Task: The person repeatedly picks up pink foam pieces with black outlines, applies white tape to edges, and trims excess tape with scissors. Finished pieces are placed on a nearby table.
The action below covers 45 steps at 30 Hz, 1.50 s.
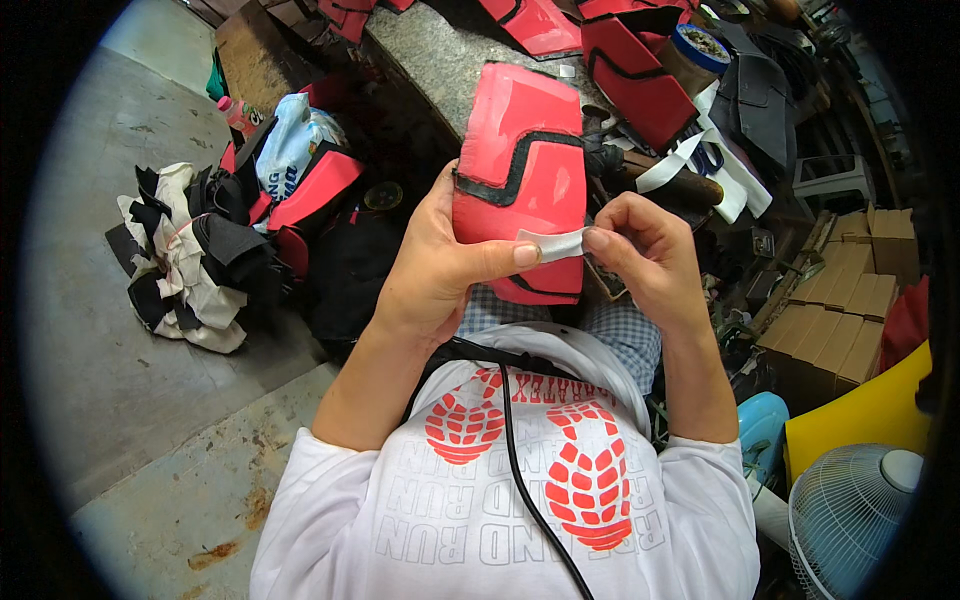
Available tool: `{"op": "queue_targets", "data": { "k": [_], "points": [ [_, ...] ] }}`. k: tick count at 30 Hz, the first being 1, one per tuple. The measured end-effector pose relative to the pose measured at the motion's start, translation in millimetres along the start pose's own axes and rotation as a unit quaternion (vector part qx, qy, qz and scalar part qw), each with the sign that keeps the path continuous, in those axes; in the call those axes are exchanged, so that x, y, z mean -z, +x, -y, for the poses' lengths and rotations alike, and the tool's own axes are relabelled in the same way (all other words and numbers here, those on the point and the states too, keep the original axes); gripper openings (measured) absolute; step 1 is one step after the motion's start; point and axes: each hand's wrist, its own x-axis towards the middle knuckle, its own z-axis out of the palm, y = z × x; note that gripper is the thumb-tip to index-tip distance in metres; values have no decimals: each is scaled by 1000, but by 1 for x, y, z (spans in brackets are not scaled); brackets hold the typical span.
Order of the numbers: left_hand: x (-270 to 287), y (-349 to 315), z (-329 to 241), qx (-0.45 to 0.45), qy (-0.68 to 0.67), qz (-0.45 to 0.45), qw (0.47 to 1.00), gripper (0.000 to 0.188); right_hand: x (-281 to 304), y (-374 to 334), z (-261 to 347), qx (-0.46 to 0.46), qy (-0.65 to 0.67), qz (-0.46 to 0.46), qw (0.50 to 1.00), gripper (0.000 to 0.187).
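Observation:
A curved red panel [535, 200] with a black wavy stripe stands tilted above my lap. My left hand [437, 245] is closed on its left edge, the fingers behind it and the thumb across the front. A short pale strip [555, 244] lies across the panel's lower part, its left end under my left thumb. With finger and thumb, my right hand [643, 250] pinches the strip's right end at the panel's right edge. What my left fingers do behind the panel is hidden.
More red-and-black panels [635, 85] lie on a stone-topped bench [430, 60] ahead, near a blue-lidded jar [700, 50]. A pile of cloth scraps [185, 255] sits at left. Cardboard boxes [840, 300] and a white fan [850, 520] stand at right.

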Motion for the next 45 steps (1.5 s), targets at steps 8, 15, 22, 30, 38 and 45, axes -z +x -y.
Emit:
{"op": "queue_targets", "data": {
  "k": [8,15,22,30,38,45],
  "points": [
    [-7,-2,5,63,8,47,997,84,12,-2,-14,-140,233,157,949,65],
    [-6,-7,10,12,138,99,985,73,5,-25,-8,-85,185,98,974,28],
    [-6,-1,32,-66,255,63,963,58,-6,-29,-26,27,10,-38,999,19],
    [-9,11,45,-249,533,-8,808,49,-6,-17,-32,110,-326,-120,931,15],
    [20,48,-4,-246,508,-78,822,45,47,-2,-20,-83,-214,-2,973,17],
    [34,112,-5,-92,595,-72,795,57,64,10,-37,94,-322,-98,937,35]
  ]
}}
